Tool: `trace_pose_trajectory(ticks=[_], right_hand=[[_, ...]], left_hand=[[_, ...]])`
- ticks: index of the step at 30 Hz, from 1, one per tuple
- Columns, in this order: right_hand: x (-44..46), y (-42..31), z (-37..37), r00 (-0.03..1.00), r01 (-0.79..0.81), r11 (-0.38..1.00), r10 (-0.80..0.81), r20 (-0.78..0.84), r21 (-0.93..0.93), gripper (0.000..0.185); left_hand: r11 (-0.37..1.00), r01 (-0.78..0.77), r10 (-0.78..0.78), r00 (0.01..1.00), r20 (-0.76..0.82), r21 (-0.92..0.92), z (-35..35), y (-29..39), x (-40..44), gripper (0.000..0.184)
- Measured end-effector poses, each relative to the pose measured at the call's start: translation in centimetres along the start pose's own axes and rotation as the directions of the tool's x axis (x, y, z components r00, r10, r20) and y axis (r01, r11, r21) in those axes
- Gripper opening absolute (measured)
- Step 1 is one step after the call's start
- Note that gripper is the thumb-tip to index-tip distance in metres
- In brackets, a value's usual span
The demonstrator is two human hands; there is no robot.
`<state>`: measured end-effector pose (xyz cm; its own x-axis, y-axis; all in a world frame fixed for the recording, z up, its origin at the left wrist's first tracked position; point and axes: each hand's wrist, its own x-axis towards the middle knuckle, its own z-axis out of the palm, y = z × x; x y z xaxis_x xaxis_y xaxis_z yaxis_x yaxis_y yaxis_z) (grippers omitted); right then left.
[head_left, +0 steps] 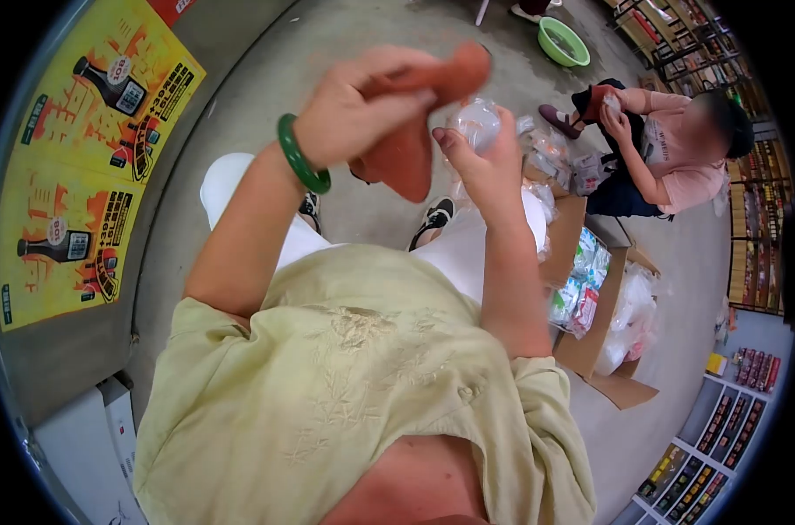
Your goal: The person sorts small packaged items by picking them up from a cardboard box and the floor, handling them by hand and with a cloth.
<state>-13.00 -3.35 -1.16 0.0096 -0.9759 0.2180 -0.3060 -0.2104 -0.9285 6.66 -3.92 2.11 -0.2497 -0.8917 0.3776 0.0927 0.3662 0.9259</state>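
My left hand (pixel 362 109), with a green bangle on its wrist, is closed around a reddish-brown cloth-like piece (pixel 406 157). One rounded end sticks out to the right above the hand, and a pointed part hangs below; motion blurs both. Close beside it, my right hand (pixel 489 162) grips a clear, crinkled plastic packet (pixel 476 122) with the thumb on its near side. Something whitish with orange marks shows through the plastic, but I cannot make out what it is. The cloth end and the packet are nearly touching.
At right, an open cardboard box (pixel 601 350) holds packaged goods (pixel 581 280) and plastic bags (pixel 629 315). A seated person (pixel 669 157) handles a white item and something reddish. Farther back are a green basin (pixel 564 42) and shelves (pixel 756 227). Yellow posters (pixel 100 96) line the left counter.
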Motion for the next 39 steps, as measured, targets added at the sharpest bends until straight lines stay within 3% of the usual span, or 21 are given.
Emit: trace_pose_trajectory(ticks=[1,2,3,5,8,10,12,14,16,17,18,20,22,25,26,28,29,31,33,36,39], right_hand=[[-0.1,-0.2,0.0,0.999,-0.004,1.000,0.005,0.045,-0.005,0.045],[-0.4,0.4,0.2,0.980,-0.119,0.971,0.081,0.183,0.207,0.043],[-0.5,0.9,0.5,0.975,-0.082,0.987,0.051,0.215,0.136,0.044],[-0.6,1.0,0.7,0.968,-0.043,0.997,0.026,0.250,0.063,0.044],[-0.7,-0.1,0.6,0.955,-0.140,0.990,0.136,0.262,-0.004,0.043],[-0.5,0.3,0.7,0.953,-0.232,0.961,0.193,0.235,0.152,0.042],[-0.8,0.7,0.6,0.942,-0.246,0.961,0.206,0.265,0.127,0.040],[-0.7,0.6,0.3,0.931,-0.257,0.961,0.219,0.291,0.102,0.039],[-0.5,0.1,0.1,0.891,-0.448,0.743,0.327,0.315,0.498,0.034],[-0.2,0.3,-0.1,0.882,-0.471,0.662,0.329,0.338,0.583,0.035],[0.2,0.3,-0.2,0.880,-0.475,0.655,0.337,0.336,0.588,0.035],[0.7,0.5,-0.5,0.822,-0.547,0.334,0.390,0.416,0.768,0.047],[1.0,1.7,-0.5,0.840,-0.528,0.368,0.356,0.409,0.765,0.055],[1.3,2.9,0.2,0.875,-0.484,0.465,0.252,0.413,0.741,0.050],[1.3,2.7,0.7,0.879,-0.473,0.482,0.312,0.360,0.738,0.046],[1.3,2.4,1.1,0.878,-0.464,0.498,0.368,0.306,0.732,0.043],[1.6,2.5,1.2,0.913,-0.400,0.546,0.310,0.266,0.736,0.040],[2.2,3.5,0.9,0.943,-0.329,0.607,0.246,0.222,0.723,0.034],[2.4,4.8,0.9,0.928,-0.327,0.571,0.344,0.142,0.753,0.034],[2.6,4.7,-0.4,0.780,-0.351,0.490,0.624,-0.039,0.798,0.038],[4.1,6.7,-2.4,0.830,-0.201,0.495,0.544,-0.121,0.845,0.041]], left_hand=[[0.957,-0.162,0.136,0.984,0.119,0.239,0.6,-0.3,0.0,0.032],[0.833,-0.334,0.236,0.936,0.262,0.440,1.1,-0.5,-0.1,0.033],[0.834,-0.331,0.236,0.937,0.258,0.440,1.8,-0.9,-0.3,0.033],[0.678,-0.187,0.133,0.982,0.132,0.711,2.8,-1.6,-0.6,0.031],[0.651,-0.178,0.163,0.982,0.093,0.738,3.0,-2.4,-0.1,0.024],[0.616,-0.145,0.180,0.983,0.041,0.774,3.0,-2.6,0.3,0.023],[0.578,-0.114,0.201,0.980,-0.006,0.808,2.0,-3.2,1.0,0.023],[0.552,0.102,0.149,0.965,-0.217,0.828,-1.1,-4.9,1.9,0.023],[0.835,0.262,-0.087,0.931,-0.354,0.484,-3.1,-5.2,1.8,0.027],[0.917,0.342,-0.252,0.896,-0.364,0.207,-3.4,-4.9,1.4,0.031],[0.913,0.350,-0.261,0.896,-0.358,0.210,-3.6,-4.8,1.1,0.031],[0.904,0.405,-0.426,0.872,-0.241,-0.132,-4.0,-4.7,0.7,0.032],[0.924,0.360,-0.381,0.893,-0.239,-0.127,-3.3,-3.8,0.4,0.032],[0.967,0.232,-0.239,0.968,-0.070,-0.101,-1.3,-1.8,0.6,0.033],[0.981,0.015,-0.013,1.000,-0.012,0.195,-0.9,-2.5,1.1,0.034],[0.808,-0.161,0.091,0.985,0.150,0.567,1.3,-2.3,1.1,0.039],[0.807,-0.160,0.090,0.985,0.149,0.569,2.4,-2.7,0.7,0.039],[0.488,-0.242,0.095,0.970,0.225,0.839,4.4,-4.3,-0.5,0.039],[0.457,-0.293,0.098,0.955,0.280,0.840,5.0,-4.9,-1.4,0.037],[0.427,-0.347,0.071,0.933,0.352,0.835,5.5,-5.0,-2.8,0.034],[0.500,-0.414,0.002,0.879,0.477,0.761,4.2,-5.3,-3.4,0.029]])
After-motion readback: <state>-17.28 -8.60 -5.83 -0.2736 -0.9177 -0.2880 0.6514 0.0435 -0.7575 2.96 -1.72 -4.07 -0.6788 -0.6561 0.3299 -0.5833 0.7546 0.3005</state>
